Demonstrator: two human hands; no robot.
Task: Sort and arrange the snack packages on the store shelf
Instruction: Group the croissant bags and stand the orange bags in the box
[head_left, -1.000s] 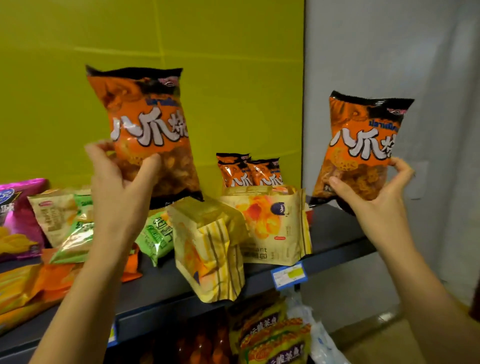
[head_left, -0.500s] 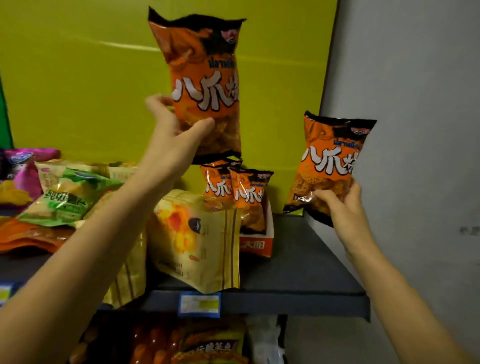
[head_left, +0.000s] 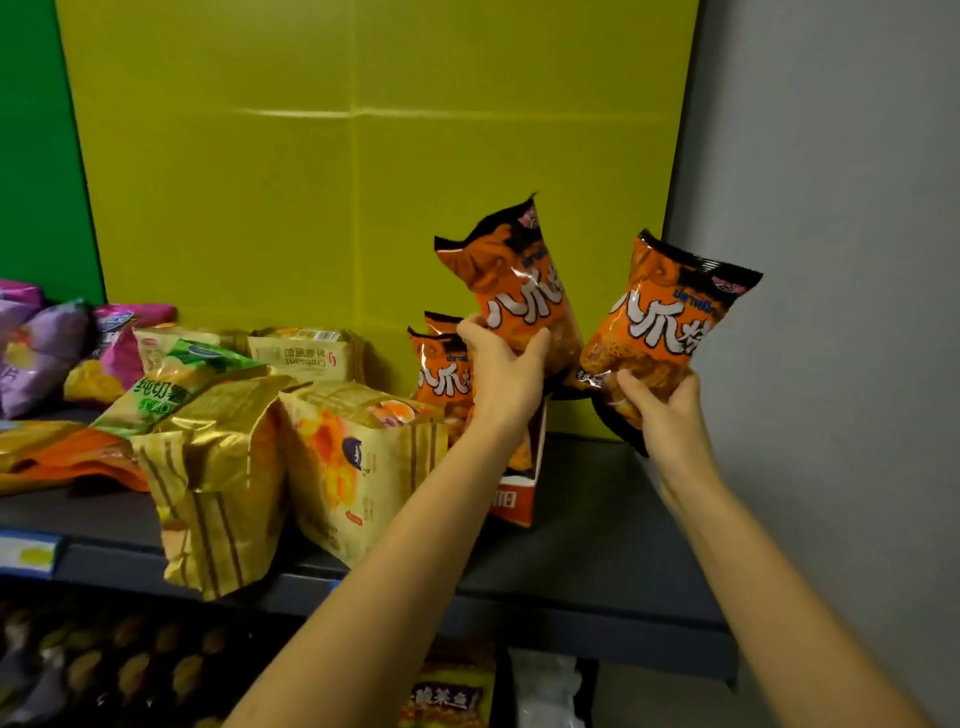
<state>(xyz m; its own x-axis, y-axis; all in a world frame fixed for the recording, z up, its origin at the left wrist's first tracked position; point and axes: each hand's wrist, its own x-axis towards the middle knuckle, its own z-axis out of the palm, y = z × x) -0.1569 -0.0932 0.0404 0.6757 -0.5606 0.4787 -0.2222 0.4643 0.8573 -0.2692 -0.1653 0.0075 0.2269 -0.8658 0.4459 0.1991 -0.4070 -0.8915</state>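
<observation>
A person's two bare arms reach up to a dark store shelf (head_left: 597, 545). Near the shelf's right end stands an open orange display box (head_left: 511, 501), and every place here is given from that box. Inside it stand two boxed orange bags (head_left: 441, 374), upright. Directly above the box, the left hand (head_left: 506, 379) grips the lower half of the first orange snack bag (head_left: 524, 291), thumb and fingers curled round its sides. The bag rises above the hand, its top leaning left. To the right of the box, over bare shelf, the right hand (head_left: 662, 410) clasps the bottom of the second orange snack bag (head_left: 670, 322), thumb and fingers closed round it. This bag's top tilts right, towards a grey wall (head_left: 831, 260). The two held bags are close; whether they touch cannot be told. Just left of the box lean a yellow pastry bag (head_left: 353, 462) and a gold bag (head_left: 218, 483). Further left lie a green bag (head_left: 176, 384) and purple bags (head_left: 41, 343). Behind the box is a yellow-green panel (head_left: 363, 156).
</observation>
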